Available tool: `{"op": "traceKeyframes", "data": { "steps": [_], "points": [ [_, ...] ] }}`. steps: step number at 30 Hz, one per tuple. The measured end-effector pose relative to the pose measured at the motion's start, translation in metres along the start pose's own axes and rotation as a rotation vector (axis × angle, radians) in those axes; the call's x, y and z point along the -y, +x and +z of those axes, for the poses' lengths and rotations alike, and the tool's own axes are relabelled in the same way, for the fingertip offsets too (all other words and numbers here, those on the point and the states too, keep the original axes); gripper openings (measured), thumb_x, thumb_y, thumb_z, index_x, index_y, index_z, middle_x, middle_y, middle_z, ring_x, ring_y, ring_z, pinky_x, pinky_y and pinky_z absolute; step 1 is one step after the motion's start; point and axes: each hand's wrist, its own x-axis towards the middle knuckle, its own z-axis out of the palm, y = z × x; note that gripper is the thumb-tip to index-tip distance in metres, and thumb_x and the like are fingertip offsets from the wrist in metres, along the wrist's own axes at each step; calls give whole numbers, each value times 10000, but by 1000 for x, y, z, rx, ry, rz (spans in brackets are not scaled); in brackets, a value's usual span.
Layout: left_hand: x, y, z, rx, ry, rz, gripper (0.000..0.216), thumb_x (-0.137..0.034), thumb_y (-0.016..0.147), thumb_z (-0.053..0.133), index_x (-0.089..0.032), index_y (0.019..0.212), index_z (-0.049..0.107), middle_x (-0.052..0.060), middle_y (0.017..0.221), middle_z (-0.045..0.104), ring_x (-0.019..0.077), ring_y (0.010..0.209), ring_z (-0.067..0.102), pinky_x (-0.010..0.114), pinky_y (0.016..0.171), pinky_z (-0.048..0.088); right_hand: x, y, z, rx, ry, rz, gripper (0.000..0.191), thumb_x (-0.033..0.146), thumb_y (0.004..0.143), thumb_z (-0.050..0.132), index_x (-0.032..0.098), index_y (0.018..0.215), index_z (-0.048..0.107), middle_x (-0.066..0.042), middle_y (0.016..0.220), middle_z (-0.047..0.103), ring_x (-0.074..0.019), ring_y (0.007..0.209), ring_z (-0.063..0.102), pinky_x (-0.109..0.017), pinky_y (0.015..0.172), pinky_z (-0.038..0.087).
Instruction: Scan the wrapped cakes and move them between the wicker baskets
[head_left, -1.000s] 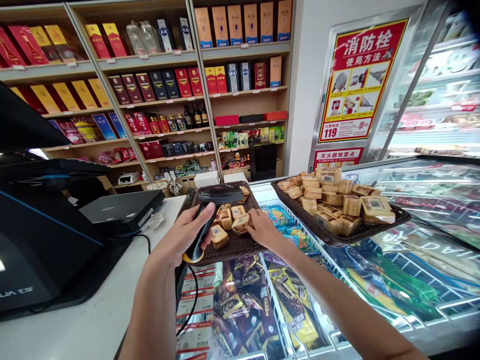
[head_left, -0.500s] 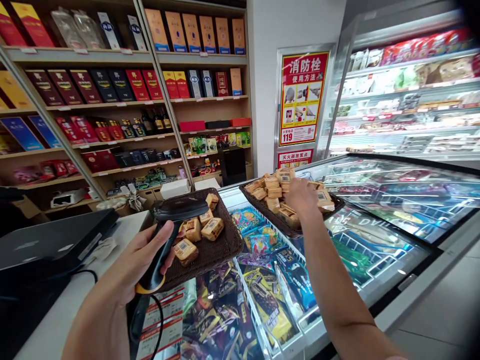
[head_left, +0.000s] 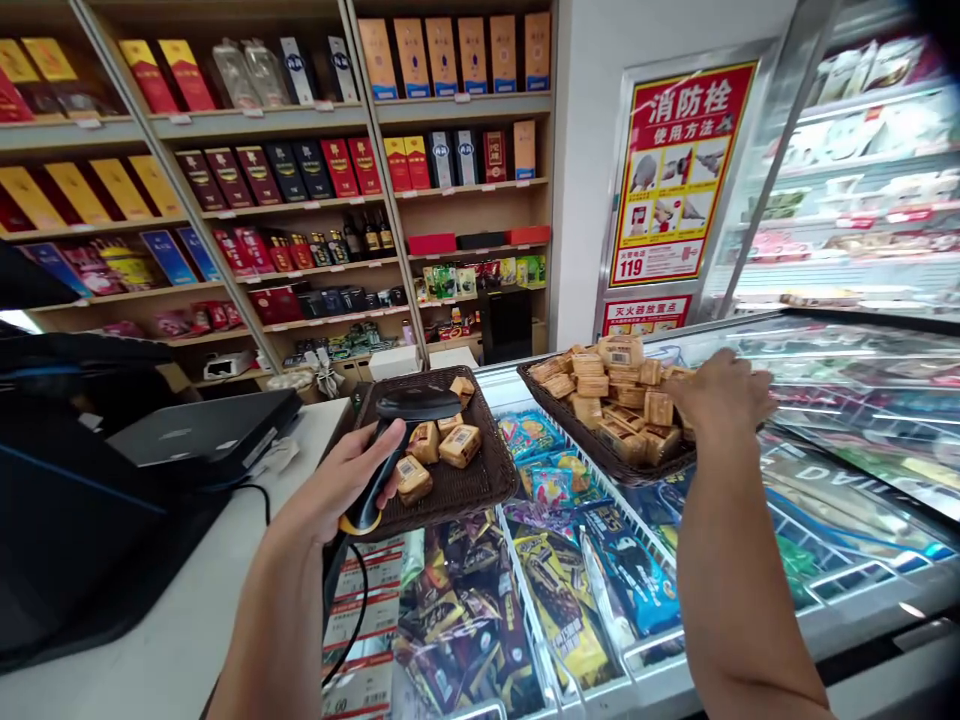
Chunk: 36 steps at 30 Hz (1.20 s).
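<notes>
My left hand (head_left: 352,475) is wrapped around the grip of a black barcode scanner (head_left: 416,404), whose cable hangs down below. Under the scanner head, a dark wicker basket (head_left: 480,490) holds several small brown wrapped packets (head_left: 460,446) with barcode labels. Over the right end of a second wicker basket (head_left: 592,440) is my right hand (head_left: 724,400), its fingers stretched out and apart. That basket is heaped with more brown packets (head_left: 621,352). The fingertips' undersides are hidden, so contact with a packet there cannot be made out.
Both baskets rest on a glass-topped freezer (head_left: 817,400) with bagged ice creams (head_left: 559,600) inside. To the left, a white counter (head_left: 187,600) carries a dark flat device (head_left: 202,440). Shelves of boxed bottles (head_left: 300,205) and a red fire-hydrant poster (head_left: 679,180) stand behind.
My right hand has moved from the middle of the heaped packets to the basket's right end. The view has turned left. My left hand still holds the scanner over the first basket.
</notes>
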Motion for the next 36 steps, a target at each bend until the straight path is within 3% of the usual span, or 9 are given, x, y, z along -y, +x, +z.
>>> {"op": "traceKeyframes", "data": {
  "steps": [5, 9, 12, 17, 23, 28, 32, 34, 36],
  "points": [
    [-1, -4, -4, 8, 12, 20, 515, -718, 819, 587, -217, 799, 471, -30, 507, 558, 98, 428, 469, 168, 387, 333, 47, -41, -23, 70, 287, -406, 760, 449, 716, 754, 128, 1358, 505, -214, 1225, 647, -406, 1133, 597, -539, 954, 478],
    [-5, -12, -10, -33, -6, 46, 515, -722, 821, 580, -217, 831, 474, -33, 499, 555, 95, 410, 453, 169, 385, 319, 82, -80, -13, 114, 599, -731, 788, 326, 675, 751, 141, 1389, 471, -173, 1238, 631, -355, 1118, 605, -526, 985, 470],
    [-7, -18, -12, -84, -11, 58, 520, -728, 826, 566, -215, 862, 492, -36, 494, 549, 91, 397, 429, 170, 383, 303, 99, -105, -4, 161, 765, -866, 622, 270, 686, 702, 159, 1281, 558, -149, 1193, 631, -330, 1110, 606, -497, 981, 491],
    [-8, -21, -8, -46, -3, 65, 508, -712, 808, 609, -219, 837, 493, -42, 506, 524, 103, 428, 455, 183, 399, 338, 112, -131, 5, 240, 883, -955, 519, 210, 686, 664, 187, 1197, 580, -123, 1187, 628, -305, 1126, 594, -453, 971, 510],
    [-10, -21, -12, -76, 29, 66, 534, -734, 783, 610, -209, 850, 536, -42, 513, 519, 108, 422, 457, 194, 386, 338, 116, -143, 12, 269, 815, -1013, 490, 219, 700, 671, 173, 1180, 578, -122, 1152, 640, -298, 1098, 591, -424, 969, 485],
    [-4, -15, -21, -179, 105, 75, 544, -739, 793, 593, -200, 838, 532, -37, 488, 531, 112, 441, 471, 194, 427, 352, 124, -172, 35, 473, 597, -994, 496, 263, 699, 743, 171, 1164, 596, -111, 1132, 660, -283, 1031, 629, -392, 924, 490],
    [-3, -11, -19, -204, 99, 98, 537, -730, 794, 601, -199, 836, 533, -35, 486, 536, 109, 439, 465, 193, 433, 356, 133, -197, 59, 624, 571, -1030, 479, 326, 826, 713, 161, 1252, 568, -121, 1256, 631, -259, 1155, 605, -371, 997, 467],
    [-4, -10, -12, -213, 66, 105, 539, -731, 790, 604, -199, 842, 535, -33, 488, 546, 108, 433, 462, 191, 422, 352, 136, -193, 65, 664, 572, -1084, 476, 376, 898, 643, 186, 1320, 534, -112, 1333, 602, -255, 1230, 571, -380, 1026, 456],
    [-6, -9, 1, -212, 11, 119, 543, -736, 782, 607, -202, 845, 527, -33, 486, 549, 111, 426, 465, 190, 408, 345, 135, -172, 65, 609, 549, -1060, 472, 399, 939, 577, 202, 1362, 506, -109, 1369, 582, -262, 1257, 555, -399, 1030, 456]
  ]
}}
